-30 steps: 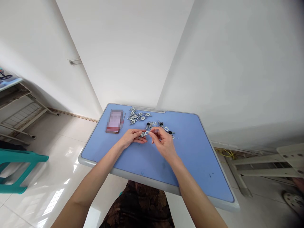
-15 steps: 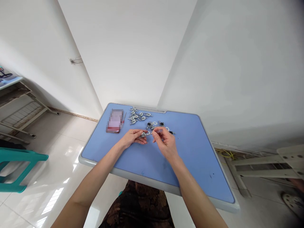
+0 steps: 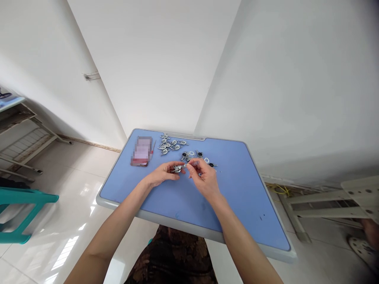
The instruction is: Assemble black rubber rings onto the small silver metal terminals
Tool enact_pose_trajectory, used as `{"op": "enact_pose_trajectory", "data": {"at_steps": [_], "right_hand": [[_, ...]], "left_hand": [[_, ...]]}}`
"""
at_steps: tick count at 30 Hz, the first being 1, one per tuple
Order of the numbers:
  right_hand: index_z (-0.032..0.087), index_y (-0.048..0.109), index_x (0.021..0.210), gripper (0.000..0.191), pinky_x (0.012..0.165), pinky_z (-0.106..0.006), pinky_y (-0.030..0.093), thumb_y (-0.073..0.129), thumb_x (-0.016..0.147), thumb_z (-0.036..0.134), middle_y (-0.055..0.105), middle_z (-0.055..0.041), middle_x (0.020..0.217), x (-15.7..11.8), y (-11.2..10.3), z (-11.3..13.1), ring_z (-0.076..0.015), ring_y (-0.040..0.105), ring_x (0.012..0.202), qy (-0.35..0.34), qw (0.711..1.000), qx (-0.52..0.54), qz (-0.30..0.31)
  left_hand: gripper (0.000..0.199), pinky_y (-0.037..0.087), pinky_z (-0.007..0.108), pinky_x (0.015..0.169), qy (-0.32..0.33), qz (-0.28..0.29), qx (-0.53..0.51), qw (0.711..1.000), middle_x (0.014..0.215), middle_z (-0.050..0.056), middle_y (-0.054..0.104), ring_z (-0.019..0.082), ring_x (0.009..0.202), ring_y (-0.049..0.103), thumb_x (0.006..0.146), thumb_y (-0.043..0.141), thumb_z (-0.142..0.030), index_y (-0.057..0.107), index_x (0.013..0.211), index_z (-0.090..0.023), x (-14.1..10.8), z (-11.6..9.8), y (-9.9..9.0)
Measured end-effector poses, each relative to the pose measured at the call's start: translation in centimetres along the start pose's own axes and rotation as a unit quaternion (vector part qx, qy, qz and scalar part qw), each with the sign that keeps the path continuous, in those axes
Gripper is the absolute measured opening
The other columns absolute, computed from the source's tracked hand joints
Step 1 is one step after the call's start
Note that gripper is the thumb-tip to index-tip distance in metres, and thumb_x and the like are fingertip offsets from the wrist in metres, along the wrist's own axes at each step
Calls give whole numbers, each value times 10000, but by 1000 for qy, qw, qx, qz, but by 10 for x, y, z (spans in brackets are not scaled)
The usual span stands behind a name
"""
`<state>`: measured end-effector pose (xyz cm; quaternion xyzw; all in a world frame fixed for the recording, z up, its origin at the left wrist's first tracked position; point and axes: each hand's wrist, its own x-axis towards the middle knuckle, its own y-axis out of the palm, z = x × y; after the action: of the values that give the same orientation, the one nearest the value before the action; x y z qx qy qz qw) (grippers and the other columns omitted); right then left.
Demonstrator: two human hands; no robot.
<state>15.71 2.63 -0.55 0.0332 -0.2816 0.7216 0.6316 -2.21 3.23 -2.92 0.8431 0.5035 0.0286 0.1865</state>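
Head: metal pt. (image 3: 177, 169) in L grip (image 3: 162, 173), nr R grip (image 3: 203, 175).

Low in the middle of the frame, a dark garment (image 3: 174, 256) covers the person's lap, nearly black, with blotchy, leaf-like patches of muted brown; whether it is trousers or a skirt cannot be told. The left forearm (image 3: 118, 225) at lower left and the right forearm (image 3: 239, 236) at lower right are bare, slimmer toward the wrists. The left hand (image 3: 162, 173) and right hand (image 3: 205, 177), near the centre, are bare too.
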Motion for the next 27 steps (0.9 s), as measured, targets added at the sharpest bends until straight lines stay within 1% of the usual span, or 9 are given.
{"op": "enact_pose_trajectory", "data": {"at_steps": [2, 6, 8, 12, 15, 17, 21, 27], "right_hand": [[208, 540, 833, 121, 511, -245, 453, 520, 865, 323, 583, 1, 679, 0, 0, -1, -115, 542, 521, 2, 1000, -7, -4], [204, 541, 839, 131, 515, -246, 457, 529, 859, 333, 576, -3, 697, 1, 0, -5, -110, 525, 524, 5, 1000, -10, -12], [203, 539, 840, 128, 509, -243, 455, 535, 855, 330, 568, 3, 689, 1, -1, -6, -107, 526, 518, 9, 1000, -6, -17], [202, 536, 841, 131, 490, -240, 453, 541, 851, 332, 559, 17, 666, 1, -2, -5, -103, 537, 488, 24, 999, 12, -35], [201, 537, 840, 140, 486, -239, 450, 549, 845, 341, 561, 19, 660, 1, -3, -5, -103, 539, 481, 26, 999, 15, -43], [201, 540, 841, 145, 494, -240, 454, 549, 845, 345, 577, 9, 689, 0, -2, -5, -102, 539, 492, 19, 999, 9, -44], [205, 541, 850, 135, 510, -244, 468, 537, 854, 340, 584, -2, 709, -1, -1, -7, -103, 538, 508, 5, 999, -2, -40], [208, 534, 854, 146, 511, -253, 476, 534, 856, 354, 598, -9, 710, 0, -2, -8, -114, 551, 518, 6, 999, 1, -49]], "left_hand": [[550, 405, 242, 716, 9, -10, 19, 1000, 931, 58, 650, 141, 845, 575, 624, 722, -112, 512, 1131, -162, 1, 2, 2], [428, 369, 221, 563, 12, -31, 58, 998, 790, 16, 632, 86, 606, 510, 679, 700, -218, 424, 1002, -163, 4, 4, 6], [395, 358, 218, 533, 11, -33, 66, 997, 769, 11, 623, 73, 560, 485, 689, 693, -252, 408, 949, -165, 5, 4, 7], [384, 347, 211, 515, -14, -39, 36, 999, 840, 43, 636, 52, 533, 468, 651, 699, -220, 435, 921, -151, 3, -1, 8], [404, 342, 207, 520, -32, -44, 9, 998, 893, 64, 646, 43, 538, 460, 624, 689, -158, 462, 958, -141, 1, -6, 9], [430, 343, 208, 523, -39, -41, -1, 998, 887, 63, 647, 45, 540, 461, 620, 685, -142, 470, 993, -140, 0, -8, 9], [455, 344, 214, 514, -39, -28, -12, 999, 861, 58, 640, 50, 526, 459, 641, 701, -195, 463, 1026, -143, 0, -6, 8], [463, 339, 215, 523, -23, -17, 19, 999, 862, 45, 623, 55, 545, 460, 657, 731, -305, 467, 1003, -147, 1, -2, 6]]}}
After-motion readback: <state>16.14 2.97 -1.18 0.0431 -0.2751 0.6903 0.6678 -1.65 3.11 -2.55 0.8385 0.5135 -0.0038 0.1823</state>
